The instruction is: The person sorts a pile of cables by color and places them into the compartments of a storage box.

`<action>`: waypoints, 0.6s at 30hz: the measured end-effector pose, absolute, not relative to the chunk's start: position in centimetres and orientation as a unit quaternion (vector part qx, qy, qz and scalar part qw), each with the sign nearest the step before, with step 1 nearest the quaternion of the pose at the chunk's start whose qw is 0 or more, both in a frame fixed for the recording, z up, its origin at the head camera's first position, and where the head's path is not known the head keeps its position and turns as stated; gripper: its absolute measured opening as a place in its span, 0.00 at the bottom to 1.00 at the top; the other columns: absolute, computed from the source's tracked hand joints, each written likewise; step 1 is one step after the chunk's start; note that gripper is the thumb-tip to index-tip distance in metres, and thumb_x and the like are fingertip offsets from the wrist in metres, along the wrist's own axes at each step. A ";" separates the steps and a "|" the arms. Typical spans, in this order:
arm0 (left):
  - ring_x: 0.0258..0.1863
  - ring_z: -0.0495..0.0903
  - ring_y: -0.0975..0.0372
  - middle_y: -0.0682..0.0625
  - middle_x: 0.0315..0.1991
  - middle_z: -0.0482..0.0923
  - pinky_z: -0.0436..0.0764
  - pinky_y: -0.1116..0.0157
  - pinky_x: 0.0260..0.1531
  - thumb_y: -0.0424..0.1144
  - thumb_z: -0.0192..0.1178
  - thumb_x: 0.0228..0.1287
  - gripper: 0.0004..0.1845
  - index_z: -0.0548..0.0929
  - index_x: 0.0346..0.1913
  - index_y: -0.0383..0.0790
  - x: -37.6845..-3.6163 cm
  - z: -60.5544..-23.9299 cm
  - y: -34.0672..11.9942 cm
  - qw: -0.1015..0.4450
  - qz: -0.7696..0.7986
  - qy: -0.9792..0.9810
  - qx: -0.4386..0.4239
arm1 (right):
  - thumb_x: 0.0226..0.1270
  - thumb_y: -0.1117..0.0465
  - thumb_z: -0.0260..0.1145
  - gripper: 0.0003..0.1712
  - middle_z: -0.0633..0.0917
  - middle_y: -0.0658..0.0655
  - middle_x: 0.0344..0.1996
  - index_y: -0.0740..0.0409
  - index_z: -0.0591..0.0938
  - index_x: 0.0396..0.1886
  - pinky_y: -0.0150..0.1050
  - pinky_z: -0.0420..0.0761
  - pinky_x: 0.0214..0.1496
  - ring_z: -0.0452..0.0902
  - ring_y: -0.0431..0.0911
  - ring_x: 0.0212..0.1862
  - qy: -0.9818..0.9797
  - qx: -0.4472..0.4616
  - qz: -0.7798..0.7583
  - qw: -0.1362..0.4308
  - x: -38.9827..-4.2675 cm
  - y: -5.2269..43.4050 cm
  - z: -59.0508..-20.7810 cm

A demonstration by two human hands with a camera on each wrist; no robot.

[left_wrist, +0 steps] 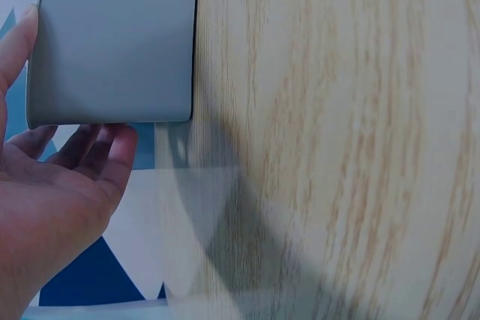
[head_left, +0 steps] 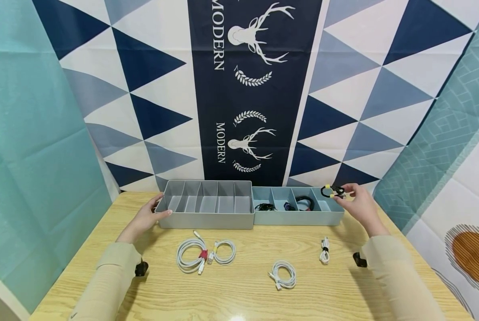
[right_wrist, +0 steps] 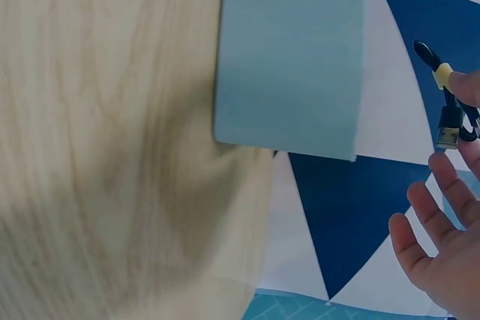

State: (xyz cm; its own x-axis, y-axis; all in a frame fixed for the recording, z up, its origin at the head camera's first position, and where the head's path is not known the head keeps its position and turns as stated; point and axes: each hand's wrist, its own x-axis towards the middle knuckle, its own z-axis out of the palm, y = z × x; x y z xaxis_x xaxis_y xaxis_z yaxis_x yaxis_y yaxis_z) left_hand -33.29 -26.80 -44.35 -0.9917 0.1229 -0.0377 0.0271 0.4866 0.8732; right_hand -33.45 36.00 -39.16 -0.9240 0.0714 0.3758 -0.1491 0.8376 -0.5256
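Note:
Near the left end of a grey divided box (head_left: 207,221), my left hand (head_left: 146,216) grips its corner. The left wrist view shows the thumb at the upper edge and the fingers against the end wall. My right hand (head_left: 361,207) pinches a small coiled black USB cable (right_wrist: 450,118) with a yellow tie, held above the right end compartment of a light blue divided box (head_left: 297,218). The remaining fingers spread loosely below the plug. Inside the blue box lie black cables (head_left: 266,207), a dark bundle (head_left: 289,207) and another black coil (head_left: 311,203).
On the wooden table (head_left: 163,294) lie a white cable with a red tie (head_left: 182,254), a smaller white coil (head_left: 233,252), another white coil (head_left: 291,278) and a white bundle with a black tie (head_left: 324,257). A patterned cloth (head_left: 159,76) hangs behind the boxes.

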 end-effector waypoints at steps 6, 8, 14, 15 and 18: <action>0.68 0.55 0.41 0.32 0.72 0.48 0.64 0.44 0.63 0.46 0.59 0.66 0.45 0.43 0.75 0.42 -33.4 -44.4 -26.8 0.044 0.503 0.862 0.045 | 0.61 0.56 0.67 0.26 0.75 0.71 0.46 0.72 0.74 0.50 0.58 0.72 0.47 0.70 0.64 0.47 -0.938 0.020 0.293 0.183 -33.5 36.3 -40.1; 0.69 0.55 0.41 0.32 0.72 0.48 0.64 0.44 0.63 0.46 0.59 0.65 0.45 0.43 0.75 0.42 -33.3 -44.4 -26.8 0.044 0.503 0.862 0.045 | 0.61 0.57 0.68 0.25 0.75 0.71 0.45 0.72 0.75 0.49 0.57 0.72 0.48 0.70 0.63 0.47 -0.938 0.026 0.294 0.184 -33.6 36.4 -40.4; 0.70 0.52 0.41 0.32 0.73 0.46 0.61 0.44 0.64 0.54 0.60 0.62 0.49 0.43 0.76 0.42 -33.2 -44.3 -26.9 0.047 0.497 0.865 0.047 | 0.61 0.59 0.67 0.25 0.76 0.73 0.44 0.74 0.75 0.49 0.57 0.71 0.50 0.71 0.64 0.47 -0.937 0.033 0.296 0.181 -33.8 36.6 -41.2; 0.70 0.52 0.40 0.32 0.73 0.46 0.61 0.44 0.64 0.55 0.60 0.61 0.49 0.43 0.75 0.42 -33.2 -44.3 -26.9 0.047 0.495 0.866 0.048 | 0.61 0.58 0.67 0.25 0.76 0.74 0.44 0.74 0.74 0.49 0.57 0.72 0.49 0.71 0.65 0.47 -0.938 0.030 0.295 0.179 -33.9 36.7 -41.3; 0.70 0.51 0.40 0.32 0.73 0.46 0.60 0.44 0.64 0.56 0.60 0.61 0.50 0.43 0.75 0.41 -33.2 -44.2 -27.0 0.047 0.492 0.868 0.049 | 0.61 0.57 0.67 0.26 0.75 0.75 0.45 0.74 0.73 0.49 0.59 0.72 0.49 0.71 0.66 0.47 -0.942 0.021 0.291 0.165 -34.0 36.8 -41.5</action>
State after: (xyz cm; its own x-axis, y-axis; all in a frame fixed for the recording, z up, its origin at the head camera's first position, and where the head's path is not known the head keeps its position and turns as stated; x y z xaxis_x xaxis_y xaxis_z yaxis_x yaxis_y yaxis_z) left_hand -33.23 -26.99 -44.21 -0.9906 0.1324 -0.0337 0.0392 0.5119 0.8581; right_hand -34.01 36.77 -41.53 -0.9444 0.0560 0.3241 -0.1363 0.8302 -0.5406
